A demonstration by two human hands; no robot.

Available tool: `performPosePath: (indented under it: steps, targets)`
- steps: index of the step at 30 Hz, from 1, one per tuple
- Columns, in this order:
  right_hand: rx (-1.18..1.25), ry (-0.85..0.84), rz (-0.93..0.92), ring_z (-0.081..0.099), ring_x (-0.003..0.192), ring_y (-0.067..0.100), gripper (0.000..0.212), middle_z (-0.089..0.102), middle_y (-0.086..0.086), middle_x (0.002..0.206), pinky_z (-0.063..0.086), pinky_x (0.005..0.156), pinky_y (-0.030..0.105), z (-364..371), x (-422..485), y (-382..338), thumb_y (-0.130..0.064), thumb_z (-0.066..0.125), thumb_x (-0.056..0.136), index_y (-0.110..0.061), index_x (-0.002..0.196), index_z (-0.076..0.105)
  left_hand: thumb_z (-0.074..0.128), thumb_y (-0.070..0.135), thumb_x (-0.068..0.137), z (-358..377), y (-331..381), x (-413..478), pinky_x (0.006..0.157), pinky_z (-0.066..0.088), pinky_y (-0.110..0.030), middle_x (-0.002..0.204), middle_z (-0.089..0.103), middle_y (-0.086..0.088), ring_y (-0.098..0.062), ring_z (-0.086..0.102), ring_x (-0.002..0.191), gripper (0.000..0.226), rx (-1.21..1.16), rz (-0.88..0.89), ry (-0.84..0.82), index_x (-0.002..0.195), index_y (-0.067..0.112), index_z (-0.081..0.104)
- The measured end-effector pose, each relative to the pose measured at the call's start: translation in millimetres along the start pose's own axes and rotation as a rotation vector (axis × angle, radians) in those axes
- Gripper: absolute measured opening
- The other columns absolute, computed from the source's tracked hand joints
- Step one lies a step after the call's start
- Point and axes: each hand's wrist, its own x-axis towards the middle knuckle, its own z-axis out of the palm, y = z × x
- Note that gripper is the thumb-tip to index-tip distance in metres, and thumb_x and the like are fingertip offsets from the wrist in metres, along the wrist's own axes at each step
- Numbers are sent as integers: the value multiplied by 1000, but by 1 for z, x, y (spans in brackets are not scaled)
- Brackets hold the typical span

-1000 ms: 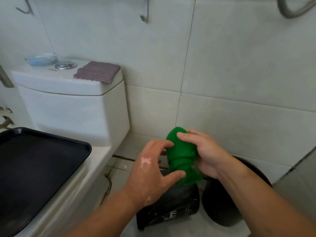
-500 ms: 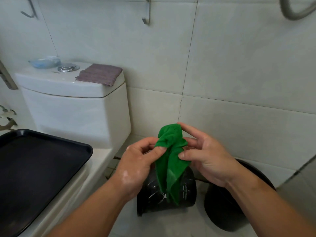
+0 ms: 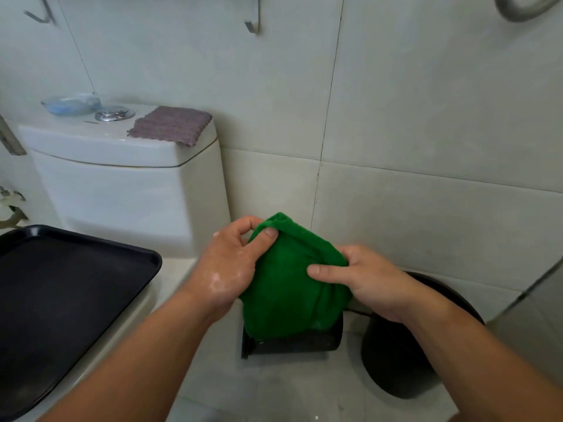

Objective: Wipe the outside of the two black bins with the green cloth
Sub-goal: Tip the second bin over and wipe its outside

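**Green cloth held in both hands above the bins**

Head view: to the right of the toilet cistern and lower in the frame, the green cloth is held bunched in the air between two bare hands. The left hand pinches its top edge, thumb and fingers curled onto the fabric. The right hand grips the cloth's right side, thumb laid across the front and the other fingers tucked behind (out of sight).

The cloth hangs over the small black bin on the floor, right of the cistern's foot, and covers most of it. Whether the two touch cannot be told. The round black bin stands farther right of the cistern, just beside the small one and partly behind the right forearm.

On the cistern lid lie a purple ribbed cloth, a chrome flush button and a clear dish. A black tray sits in front of the cistern.
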Motion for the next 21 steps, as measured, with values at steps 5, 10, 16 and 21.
performPosePath:
  steps: [5,10,16,21]
  targets:
    - [154,-53,-42,69,109,36,33,73,19,116,54,97,47,-2,-7,0,-24,62,89,-4,114,72,71,39,93,-15,-5,9,77,63,-40,99,81,-7,-28,78,90,23,224,31,-87,109,22,72]
    - [420,102,-77,73,97,34,28,73,23,110,60,85,45,5,-4,-6,-23,63,84,-8,105,74,81,76,58,-18,-25,3,93,55,-25,133,56,16,-2,60,117,100,526,146,-169,145,46,42]
    - [517,162,-21,70,108,35,49,72,22,116,58,90,48,3,-4,-10,-37,57,90,-2,123,64,88,42,78,3,-39,-10,86,59,-24,107,72,12,-2,69,100,43,536,241,-205,112,32,65]
    - [450,202,1,73,102,33,39,74,21,110,58,86,44,-2,-4,-9,-33,57,99,0,116,68,83,26,86,1,-39,-4,65,50,-11,84,70,17,3,67,77,19,583,216,-150,91,35,68]
